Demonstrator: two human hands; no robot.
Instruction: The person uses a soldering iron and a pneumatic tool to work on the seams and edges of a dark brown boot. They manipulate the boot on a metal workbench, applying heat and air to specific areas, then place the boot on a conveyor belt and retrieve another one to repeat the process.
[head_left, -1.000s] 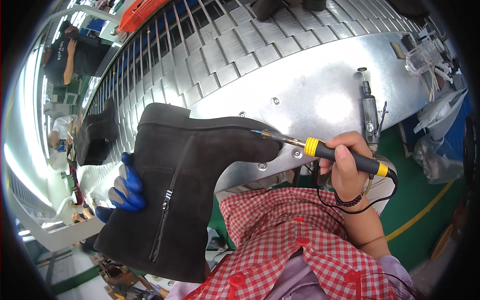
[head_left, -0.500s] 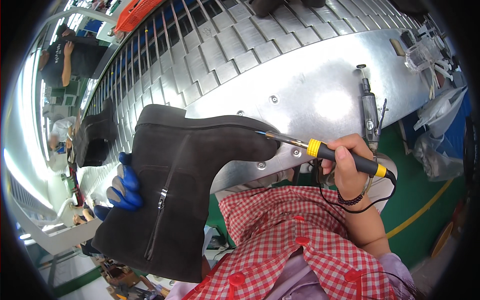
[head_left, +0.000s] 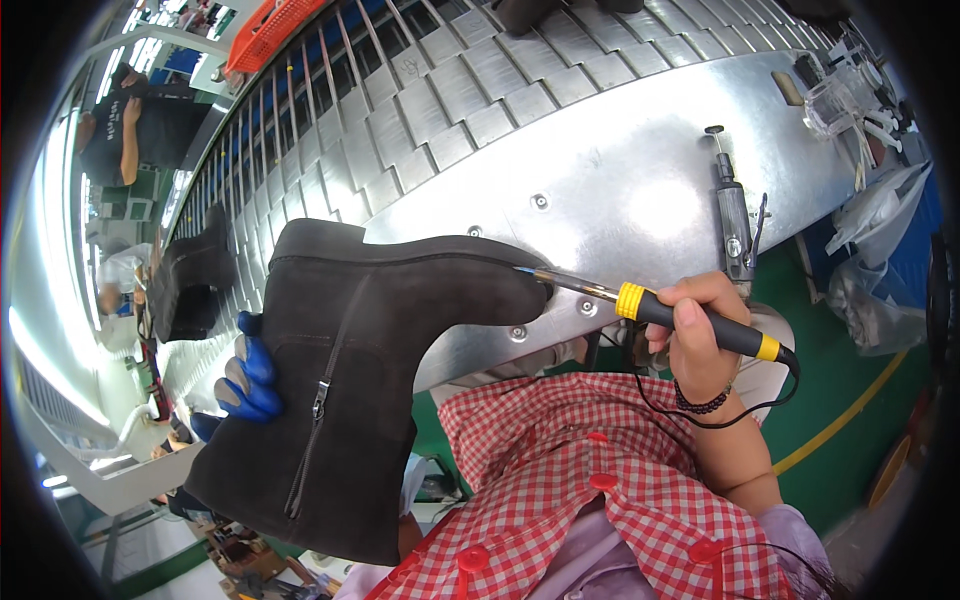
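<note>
A black ankle boot [head_left: 380, 330] with a side zipper [head_left: 318, 410] lies sideways in the air before me, sole toward the far side and toe pointing right. My left hand [head_left: 248, 375], in a blue and grey glove, grips the boot's shaft from behind; only its fingers show at the left edge. In my bare right hand [head_left: 700, 335] is a soldering iron [head_left: 720, 328] with a black and yellow handle and a cord hanging from its end. Its metal tip meets the boot along the seam between upper and sole, near the toe.
A metal worktable [head_left: 610, 190] borders a slatted conveyor [head_left: 440, 100]. On the table rests an air tool [head_left: 735, 220]. Another black boot [head_left: 192, 275] stands on the conveyor at left. An orange basket [head_left: 272, 38] sits at the far edge, and a person [head_left: 125, 120] works beyond. Plastic bags [head_left: 880, 270] hang at right.
The boot's sole edge has tipped slightly nearer to me and its toe a little left. The iron's tip stays on the seam, having shifted marginally.
</note>
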